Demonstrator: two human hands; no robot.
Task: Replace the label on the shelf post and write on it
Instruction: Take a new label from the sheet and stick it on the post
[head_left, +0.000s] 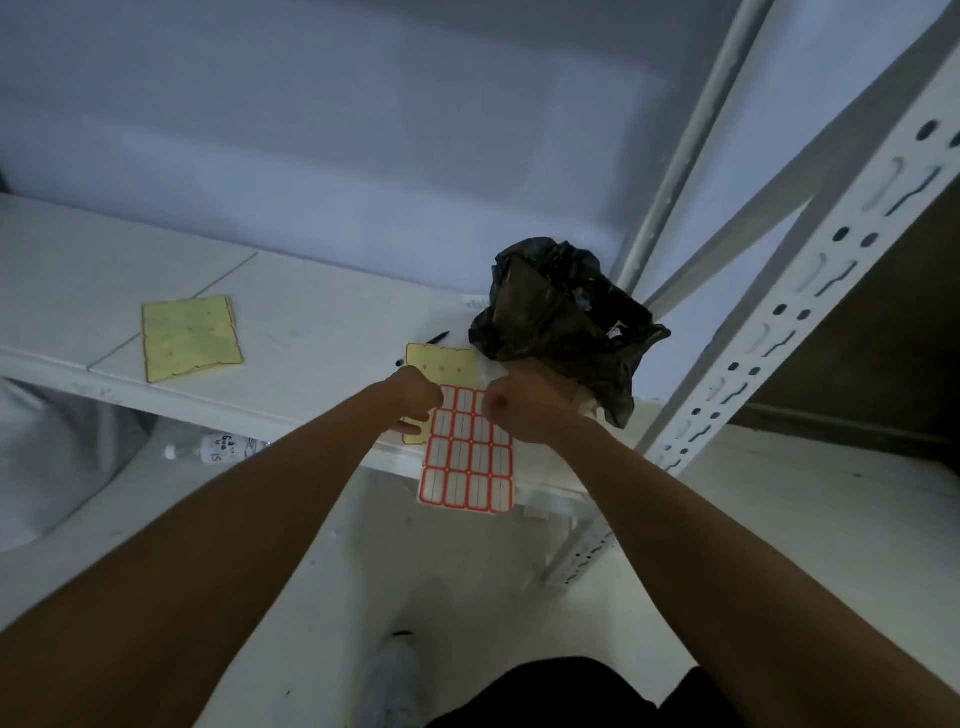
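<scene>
Dim, bluish, soft light with faint shadows; slight blur overall, and wide-angle bending of the shelf post (810, 291) at the edge.

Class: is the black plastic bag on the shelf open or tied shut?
Open: the black plastic bag gapes at its top, with pale scraps visible inside.

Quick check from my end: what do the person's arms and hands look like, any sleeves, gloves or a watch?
Both forearms are bare up to the frame edge: no sleeves show. The left hand and right hand wear no gloves, and I see no watch, wristband or ring, though the light is dim. Below them, dark clothing and a white shoe show.
</scene>
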